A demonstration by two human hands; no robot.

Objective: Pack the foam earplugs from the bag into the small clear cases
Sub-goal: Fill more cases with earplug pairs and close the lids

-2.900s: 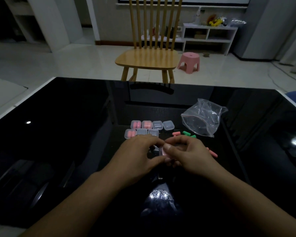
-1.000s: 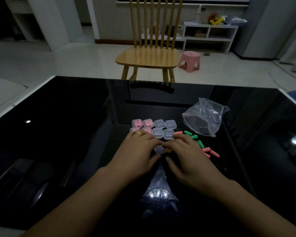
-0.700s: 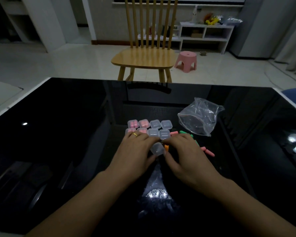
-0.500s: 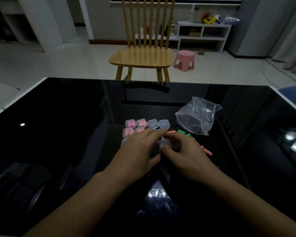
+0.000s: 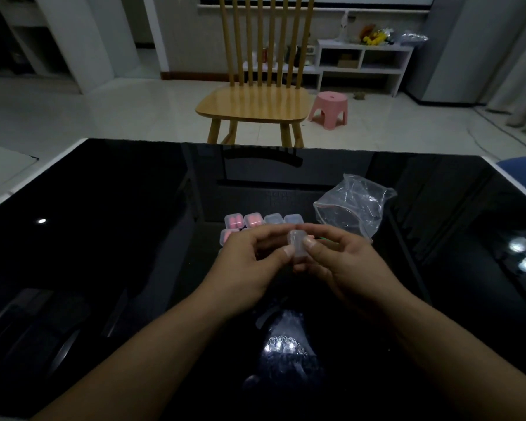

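Both hands meet above the middle of the black table [image 5: 104,238], w/ the left hand [image 5: 249,265] and right hand [image 5: 343,262] pinching one small clear case [image 5: 297,246] between thumbs and fingertips. Behind them sit other cases [image 5: 263,220], some w/ pink earplugs inside. An empty-looking clear bag [image 5: 351,206] lies toward the far right edge.

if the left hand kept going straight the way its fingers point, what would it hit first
The left hand points right, toward the small clear case it already pinches together with the right hand. Past the case, it would likely meet the right hand's fingers; depth is unclear.
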